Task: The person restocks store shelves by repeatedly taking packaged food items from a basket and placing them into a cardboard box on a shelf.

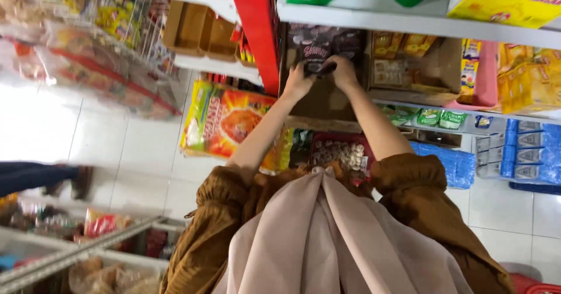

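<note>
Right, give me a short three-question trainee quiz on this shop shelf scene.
1. True or false: both the left hand and the right hand hold the small dark plastic packet.
2. The packet is held over: A) a brown cardboard box on the shelf, B) the white tiled floor, C) the blue packs.
3. What colour is the upright shelf post left of the hands?

Key: 1 true; 2 A; 3 red.

two hands, one dark packet, two brown cardboard boxes, one red post
</note>
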